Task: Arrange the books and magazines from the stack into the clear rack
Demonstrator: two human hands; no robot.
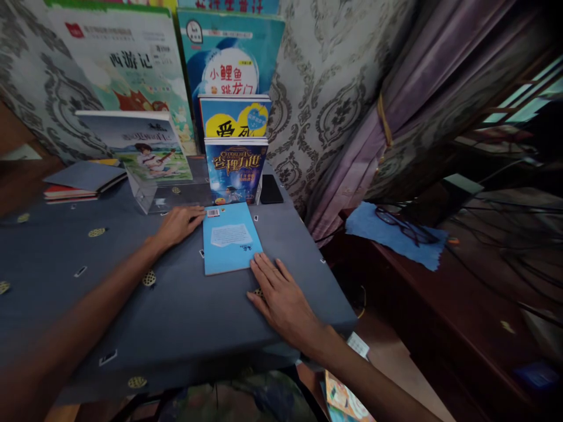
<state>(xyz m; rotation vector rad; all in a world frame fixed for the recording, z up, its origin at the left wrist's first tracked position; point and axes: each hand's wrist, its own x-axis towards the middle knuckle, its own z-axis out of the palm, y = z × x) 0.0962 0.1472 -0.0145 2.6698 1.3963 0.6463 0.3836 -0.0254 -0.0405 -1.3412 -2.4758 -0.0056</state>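
A light blue book (229,257) lies flat on the grey-blue tablecloth, its back cover with a barcode facing up. My left hand (180,227) rests on the cloth with its fingertips against the book's upper left edge. At the lower right edge of the same book, my right hand (278,293) lies palm down, fingers stretched out, the fingertips touching the cover's corner. Neither hand grips anything. Just beyond the blue book, a dark blue book (236,170) with gold lettering stands upright in a clear stand.
More books stand behind: a yellow-and-blue book (235,119), a teal book (231,53), a green-white book (127,64) and a book with a guitar player (152,146). A stack of books (83,179) lies left. A black phone (271,189) is right; glasses (407,225) rest on blue cloth.
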